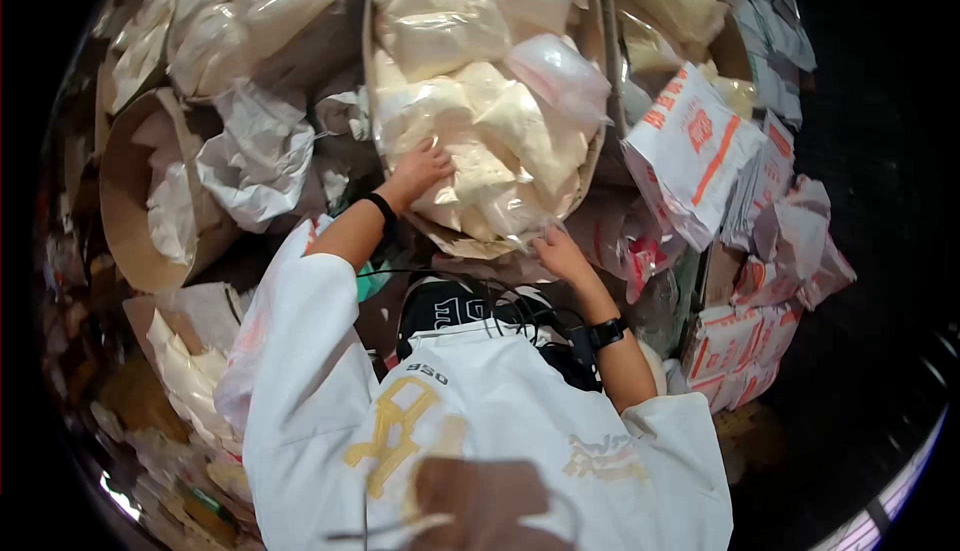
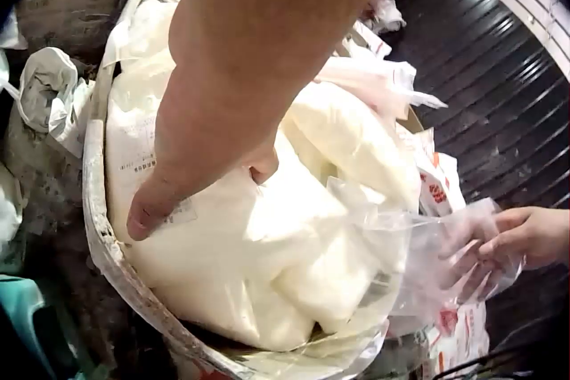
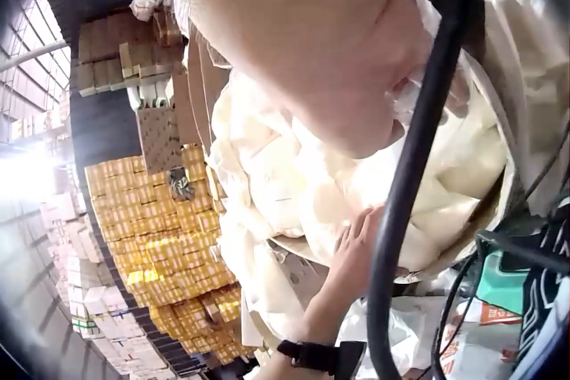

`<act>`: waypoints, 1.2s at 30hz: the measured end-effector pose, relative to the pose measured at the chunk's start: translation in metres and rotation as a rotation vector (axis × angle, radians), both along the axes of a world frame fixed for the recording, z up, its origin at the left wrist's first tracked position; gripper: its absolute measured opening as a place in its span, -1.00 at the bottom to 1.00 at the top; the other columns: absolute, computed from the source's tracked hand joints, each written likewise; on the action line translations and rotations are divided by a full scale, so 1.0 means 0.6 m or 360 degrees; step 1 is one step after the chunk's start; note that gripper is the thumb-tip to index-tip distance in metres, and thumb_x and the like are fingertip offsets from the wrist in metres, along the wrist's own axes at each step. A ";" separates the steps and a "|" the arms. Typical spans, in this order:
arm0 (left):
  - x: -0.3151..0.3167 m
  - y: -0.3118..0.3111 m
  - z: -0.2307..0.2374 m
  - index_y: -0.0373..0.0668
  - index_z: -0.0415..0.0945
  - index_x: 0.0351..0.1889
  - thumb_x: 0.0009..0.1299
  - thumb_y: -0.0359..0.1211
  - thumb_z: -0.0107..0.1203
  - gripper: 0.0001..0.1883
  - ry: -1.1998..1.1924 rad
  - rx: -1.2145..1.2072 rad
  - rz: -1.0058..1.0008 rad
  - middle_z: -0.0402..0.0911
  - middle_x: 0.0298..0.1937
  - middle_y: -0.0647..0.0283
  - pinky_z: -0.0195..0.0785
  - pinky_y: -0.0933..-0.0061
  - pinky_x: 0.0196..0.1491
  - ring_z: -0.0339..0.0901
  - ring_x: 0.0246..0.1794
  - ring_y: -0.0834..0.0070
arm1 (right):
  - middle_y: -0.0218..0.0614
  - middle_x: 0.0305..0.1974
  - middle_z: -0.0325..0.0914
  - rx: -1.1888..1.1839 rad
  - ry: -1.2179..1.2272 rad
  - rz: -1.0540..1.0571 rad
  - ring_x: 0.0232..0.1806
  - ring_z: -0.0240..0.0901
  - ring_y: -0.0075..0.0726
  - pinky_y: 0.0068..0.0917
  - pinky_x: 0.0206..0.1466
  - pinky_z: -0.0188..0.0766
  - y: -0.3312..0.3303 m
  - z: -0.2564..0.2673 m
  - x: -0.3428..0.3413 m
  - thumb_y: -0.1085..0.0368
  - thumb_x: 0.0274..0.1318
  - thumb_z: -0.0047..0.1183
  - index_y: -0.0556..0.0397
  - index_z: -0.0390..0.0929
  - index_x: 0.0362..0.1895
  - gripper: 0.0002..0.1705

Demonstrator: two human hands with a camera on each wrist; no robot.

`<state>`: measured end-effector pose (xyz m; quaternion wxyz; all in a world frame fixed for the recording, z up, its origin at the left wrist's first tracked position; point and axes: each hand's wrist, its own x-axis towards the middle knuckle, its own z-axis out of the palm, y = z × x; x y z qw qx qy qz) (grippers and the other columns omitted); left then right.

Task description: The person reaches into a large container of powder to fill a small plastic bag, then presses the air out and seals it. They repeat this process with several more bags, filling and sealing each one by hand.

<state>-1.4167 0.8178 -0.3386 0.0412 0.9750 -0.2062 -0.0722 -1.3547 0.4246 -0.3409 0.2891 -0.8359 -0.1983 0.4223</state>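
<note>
In the head view my left hand [image 1: 425,169] rests on clear plastic bags of cream-coloured contents [image 1: 485,101], packed in a tall round drum. The left wrist view shows its thumb and a finger spread over a plump cream bag [image 2: 214,273], close to the drum's rim [image 2: 93,193]. At the near right side of the drum, my right hand [image 1: 562,254] pinches loose clear plastic film [image 2: 432,242]. That film reaches over the rim, beside the bags. In the right wrist view a black cable crosses in front, and the right hand's fingertips are partly hidden.
Other drums of bagged contents stand at the back left [image 1: 250,21] and back right [image 1: 670,11]. A brown drum [image 1: 130,191] is at the left, near a crumpled white sack [image 1: 258,151]. Orange-printed white sacks [image 1: 695,151] are at the right. Yellow cartons [image 3: 147,220] are stacked beyond.
</note>
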 end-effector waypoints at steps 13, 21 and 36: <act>0.011 0.002 0.056 -0.02 0.58 -0.41 -0.14 -0.35 0.30 -0.73 0.0464 -0.0003 -0.0493 0.58 -0.36 0.37 0.33 0.36 0.01 0.54 -0.18 0.38 | 0.04 -0.28 0.63 0.0486 -0.0411 -0.0789 -0.17 0.55 0.17 -0.17 -0.02 0.46 0.132 0.235 0.051 0.35 0.14 -0.05 0.26 0.42 0.00 -0.65; -0.044 0.004 0.106 -0.21 0.63 -0.24 -0.05 -0.40 0.36 -0.65 0.0340 -0.1136 0.0600 0.64 -0.31 0.12 0.39 0.16 -0.07 0.56 -0.20 0.03 | 0.23 -0.18 0.54 0.0530 -0.0700 0.0339 -0.12 0.47 0.36 0.00 0.02 0.41 0.181 0.151 0.075 0.44 -0.13 -0.11 0.34 0.44 -0.09 -0.58; -0.010 0.047 0.024 -0.04 0.48 0.17 -0.12 -0.01 0.44 -0.17 0.0575 -0.0900 0.1014 0.62 0.01 0.02 0.37 0.21 0.17 0.49 0.12 0.08 | -0.02 -0.05 0.34 0.0054 -0.0971 -0.0579 0.09 0.28 0.21 -0.08 0.06 0.33 0.224 0.159 0.075 0.29 -0.09 0.24 0.11 0.36 0.05 -0.43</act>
